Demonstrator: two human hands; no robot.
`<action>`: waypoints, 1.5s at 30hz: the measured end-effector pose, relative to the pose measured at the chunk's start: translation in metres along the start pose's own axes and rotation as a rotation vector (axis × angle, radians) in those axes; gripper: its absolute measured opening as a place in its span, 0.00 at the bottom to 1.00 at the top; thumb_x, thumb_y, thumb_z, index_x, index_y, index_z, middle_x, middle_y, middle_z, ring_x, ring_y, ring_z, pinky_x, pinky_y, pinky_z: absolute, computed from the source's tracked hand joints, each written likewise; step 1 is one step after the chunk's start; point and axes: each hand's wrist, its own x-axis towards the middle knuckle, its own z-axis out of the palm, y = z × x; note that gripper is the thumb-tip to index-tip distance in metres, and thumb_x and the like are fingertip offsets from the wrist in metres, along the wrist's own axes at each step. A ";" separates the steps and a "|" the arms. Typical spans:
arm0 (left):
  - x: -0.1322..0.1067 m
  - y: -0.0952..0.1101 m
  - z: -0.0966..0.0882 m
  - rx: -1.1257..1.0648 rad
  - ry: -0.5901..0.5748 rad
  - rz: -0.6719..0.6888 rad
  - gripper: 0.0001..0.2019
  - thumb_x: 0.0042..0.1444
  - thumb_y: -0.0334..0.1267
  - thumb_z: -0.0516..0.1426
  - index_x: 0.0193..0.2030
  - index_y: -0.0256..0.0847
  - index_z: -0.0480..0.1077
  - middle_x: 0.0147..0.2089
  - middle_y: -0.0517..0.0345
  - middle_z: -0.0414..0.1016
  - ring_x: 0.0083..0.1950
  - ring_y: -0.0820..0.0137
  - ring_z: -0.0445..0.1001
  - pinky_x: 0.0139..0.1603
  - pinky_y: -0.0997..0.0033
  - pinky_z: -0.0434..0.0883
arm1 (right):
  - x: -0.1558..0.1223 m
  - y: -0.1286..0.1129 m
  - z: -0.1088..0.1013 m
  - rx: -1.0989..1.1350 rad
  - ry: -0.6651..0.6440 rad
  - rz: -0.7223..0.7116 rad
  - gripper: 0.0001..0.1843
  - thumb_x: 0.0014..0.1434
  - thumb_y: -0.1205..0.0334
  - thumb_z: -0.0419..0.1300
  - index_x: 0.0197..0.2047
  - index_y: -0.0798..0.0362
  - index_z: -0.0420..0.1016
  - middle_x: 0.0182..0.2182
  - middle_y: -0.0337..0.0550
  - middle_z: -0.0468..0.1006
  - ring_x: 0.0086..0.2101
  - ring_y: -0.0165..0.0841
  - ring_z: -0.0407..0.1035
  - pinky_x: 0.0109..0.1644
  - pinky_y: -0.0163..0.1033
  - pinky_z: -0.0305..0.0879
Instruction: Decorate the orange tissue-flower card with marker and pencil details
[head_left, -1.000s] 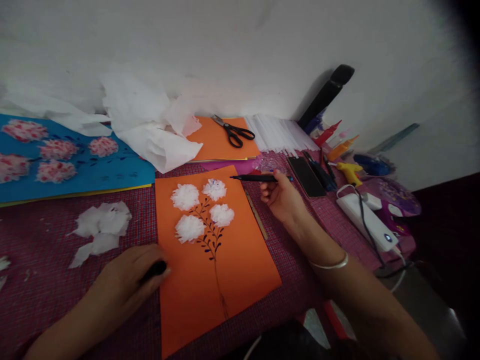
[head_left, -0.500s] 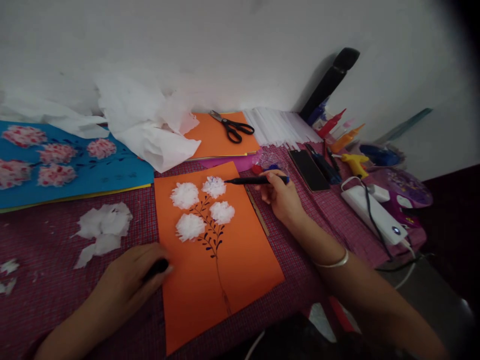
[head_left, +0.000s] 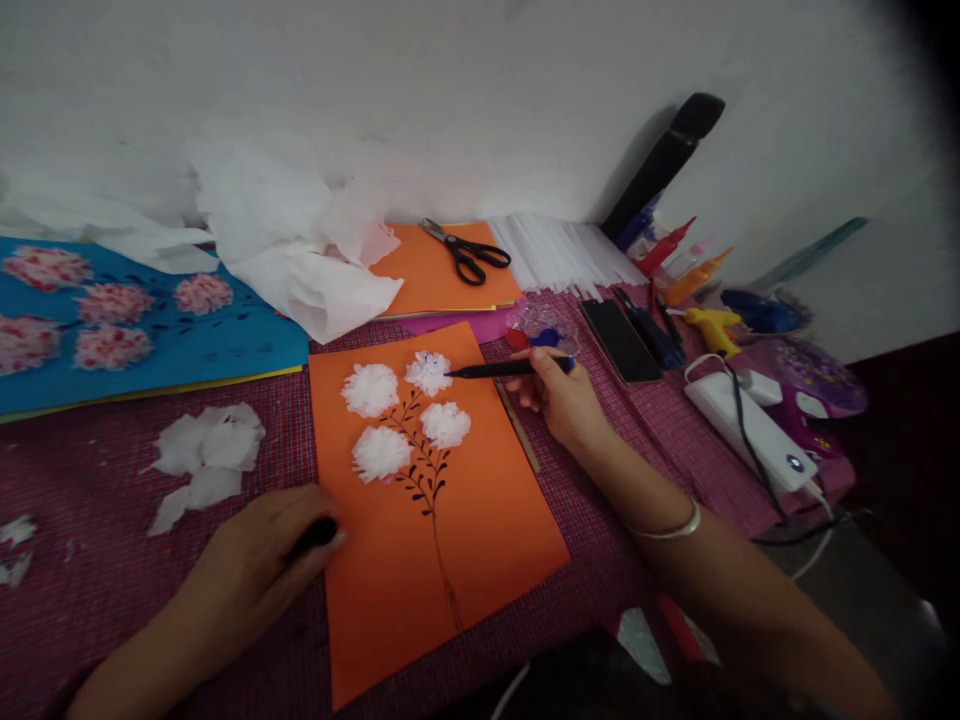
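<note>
My right hand (head_left: 562,395) grips a black marker (head_left: 495,369), its tip at the right edge of the upper tissue flower (head_left: 430,372), which carries small blue marks. That flower and several other white tissue flowers sit on an orange sheet (head_left: 487,540) with a drawn stem and dark leaves (head_left: 424,478). My left hand (head_left: 255,560) rests at the sheet's left edge, closed on a black marker cap (head_left: 315,538). Torn white tissue (head_left: 210,450) lies just beyond my left hand.
Black scissors (head_left: 469,255) lie on orange paper at the back, beside white sticks (head_left: 562,250). A blue sheet (head_left: 187,350) with pink flowers is at left under crumpled tissue (head_left: 300,260). To the right are a phone (head_left: 621,340), a yellow glue gun (head_left: 712,328) and a white power strip (head_left: 750,430).
The marker tip has shifted slightly down along the upper flower's right edge, and my right hand has moved with it. My left hand stays in place.
</note>
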 end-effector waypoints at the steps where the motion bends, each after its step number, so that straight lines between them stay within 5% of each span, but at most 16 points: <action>1: 0.001 0.001 0.000 0.000 0.005 0.000 0.13 0.67 0.49 0.53 0.38 0.45 0.73 0.36 0.60 0.81 0.35 0.67 0.80 0.34 0.72 0.77 | 0.000 0.000 -0.001 0.020 0.009 0.011 0.24 0.51 0.38 0.67 0.34 0.53 0.78 0.18 0.36 0.76 0.15 0.24 0.63 0.16 0.30 0.52; 21: 0.003 0.001 -0.001 0.009 -0.013 0.008 0.14 0.69 0.49 0.51 0.39 0.45 0.72 0.35 0.59 0.81 0.34 0.67 0.80 0.33 0.70 0.77 | 0.001 0.001 -0.006 0.003 -0.061 0.037 0.23 0.51 0.40 0.67 0.33 0.53 0.78 0.18 0.37 0.76 0.16 0.25 0.65 0.17 0.30 0.54; 39: -0.002 -0.003 0.002 0.002 -0.023 0.001 0.12 0.68 0.48 0.53 0.40 0.45 0.72 0.37 0.60 0.80 0.36 0.67 0.80 0.36 0.70 0.76 | -0.001 0.000 -0.007 0.026 0.008 0.022 0.14 0.52 0.49 0.67 0.36 0.51 0.78 0.22 0.37 0.78 0.18 0.25 0.65 0.18 0.31 0.52; 45: -0.005 -0.007 0.005 -0.018 -0.058 -0.035 0.11 0.67 0.47 0.53 0.41 0.45 0.72 0.38 0.59 0.79 0.37 0.66 0.78 0.37 0.69 0.74 | -0.006 -0.001 -0.007 0.020 -0.145 0.022 0.11 0.52 0.53 0.67 0.36 0.51 0.79 0.23 0.38 0.79 0.21 0.26 0.67 0.22 0.31 0.56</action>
